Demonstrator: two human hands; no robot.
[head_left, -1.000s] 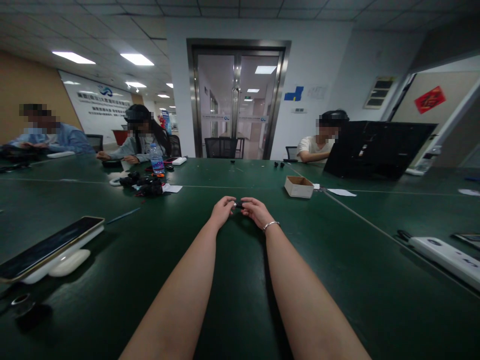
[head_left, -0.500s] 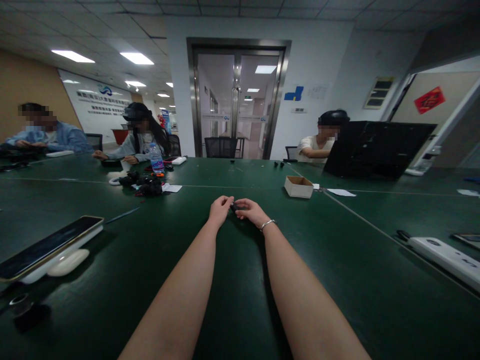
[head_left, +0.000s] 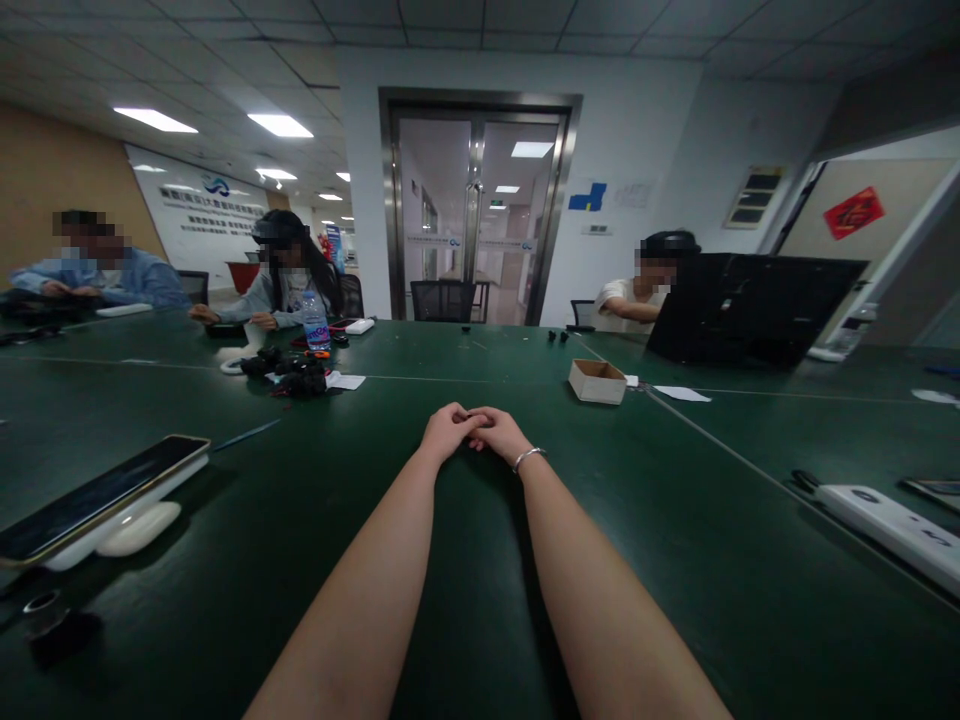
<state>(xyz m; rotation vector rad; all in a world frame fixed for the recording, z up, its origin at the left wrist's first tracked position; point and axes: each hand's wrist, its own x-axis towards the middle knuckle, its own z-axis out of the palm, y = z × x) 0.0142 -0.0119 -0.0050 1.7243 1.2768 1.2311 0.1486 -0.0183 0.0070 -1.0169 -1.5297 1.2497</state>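
My left hand (head_left: 448, 432) and my right hand (head_left: 501, 432) meet above the green table, fingers closed and touching. Between them is a small black piece, almost wholly covered by the fingers now; its kind cannot be made out. A silver bangle (head_left: 529, 457) circles my right wrist. Beyond the hands, to the right, stands a small open cardboard box (head_left: 598, 385).
A phone (head_left: 105, 495) on a white support, a white rounded case (head_left: 139, 529) and a dark metal-topped object (head_left: 46, 612) lie left. Black parts (head_left: 296, 375) and a bottle (head_left: 316, 322) stand farther off. Right are a monitor (head_left: 757, 305) and a power strip (head_left: 892, 525). Several people sit around.
My hands have come together, the fingers now overlapping. The black piece, visible between them before, is now mostly hidden. The view has tipped slightly upward.
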